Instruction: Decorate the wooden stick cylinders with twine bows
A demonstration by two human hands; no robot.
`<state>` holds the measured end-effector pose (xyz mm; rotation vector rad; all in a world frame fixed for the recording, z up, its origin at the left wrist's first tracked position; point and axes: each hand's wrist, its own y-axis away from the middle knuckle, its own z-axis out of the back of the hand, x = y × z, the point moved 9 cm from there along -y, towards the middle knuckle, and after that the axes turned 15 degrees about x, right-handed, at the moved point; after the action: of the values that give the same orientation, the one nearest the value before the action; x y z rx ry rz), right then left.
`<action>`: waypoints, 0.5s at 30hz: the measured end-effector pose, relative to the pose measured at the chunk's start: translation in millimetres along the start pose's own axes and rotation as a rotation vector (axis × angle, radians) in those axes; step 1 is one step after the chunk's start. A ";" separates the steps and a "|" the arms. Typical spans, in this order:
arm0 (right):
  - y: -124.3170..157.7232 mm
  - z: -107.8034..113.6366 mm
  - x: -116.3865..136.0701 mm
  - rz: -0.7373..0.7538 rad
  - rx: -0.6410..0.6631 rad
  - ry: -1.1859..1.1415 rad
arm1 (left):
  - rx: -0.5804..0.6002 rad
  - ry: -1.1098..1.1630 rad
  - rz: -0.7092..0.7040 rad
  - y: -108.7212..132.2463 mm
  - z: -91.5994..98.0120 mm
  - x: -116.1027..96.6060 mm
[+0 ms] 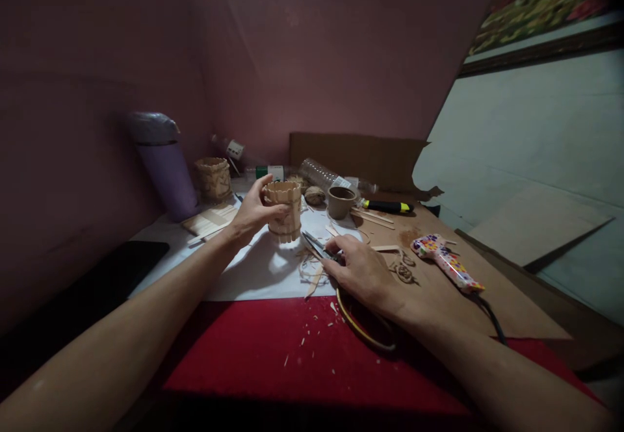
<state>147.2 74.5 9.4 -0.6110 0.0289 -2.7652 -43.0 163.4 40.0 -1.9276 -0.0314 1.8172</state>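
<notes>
My left hand [256, 214] is wrapped round a small cup covered in wooden craft sticks [285, 214], its thumb across the front. The cup is upright over the white paper, with a band of twine low on its side. My right hand [363, 269] is closed on a pair of scissors [365, 334], blades pointing up and left toward the cup. One large gold-coloured handle loop hangs below the palm. Near the blades lie twine scraps [309, 269] and a loose craft stick [316, 281].
A hot glue gun [448, 263] rests on cardboard [492, 308] at right. Behind are a brown pot [340, 203], a twine ball [314, 195], a utility knife [387, 206] and a plastic bottle [324, 175]. A second stick-covered cup [213, 180] and a purple tumbler [166, 169] stand left.
</notes>
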 end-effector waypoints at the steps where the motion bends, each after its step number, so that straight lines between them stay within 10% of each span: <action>1: 0.8 4.4 1.3 0.028 -0.043 -0.040 | -0.019 0.026 -0.008 1.2 -0.1 -4.1; 7: 17.9 31.7 20.3 0.307 -0.299 -0.315 | -0.048 0.163 0.037 17.2 -31.6 -22.2; 15: 14.6 21.7 17.0 0.234 -0.191 -0.596 | -0.009 0.193 0.122 34.9 -68.2 -14.2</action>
<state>145.8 56.4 34.9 -1.3603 0.2165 -2.2730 9.0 105.4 40.5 -2.1437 0.1456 1.6995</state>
